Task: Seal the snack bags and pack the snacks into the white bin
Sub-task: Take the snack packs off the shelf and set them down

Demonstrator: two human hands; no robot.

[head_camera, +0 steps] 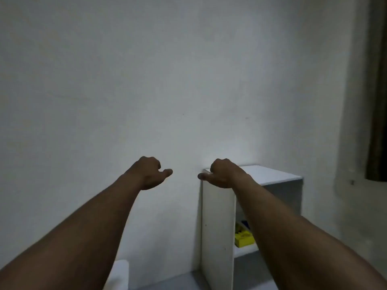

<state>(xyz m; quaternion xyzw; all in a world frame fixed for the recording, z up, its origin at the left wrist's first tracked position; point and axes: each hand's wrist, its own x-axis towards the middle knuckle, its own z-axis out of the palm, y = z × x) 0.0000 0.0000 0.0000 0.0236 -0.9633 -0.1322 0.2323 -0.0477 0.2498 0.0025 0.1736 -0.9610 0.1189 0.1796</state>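
Observation:
Both my arms are stretched straight out in front of a bare white wall. My left hand (149, 173) is curled into a loose fist with the thumb pointing right, and it holds nothing. My right hand (221, 173) mirrors it, fingers closed, thumb pointing left, nothing in it. It hovers in front of the top left corner of a white shelf unit (217, 216). No snack bags show in this view. A white rounded edge (119, 273) peeks out at the bottom left under my left forearm; I cannot tell what it is.
The white shelf unit stands against the wall at the right, with yellow and blue items (243, 237) on an inner shelf. A dark curtain (379, 101) hangs at the far right. Grey floor (178, 281) shows at the bottom.

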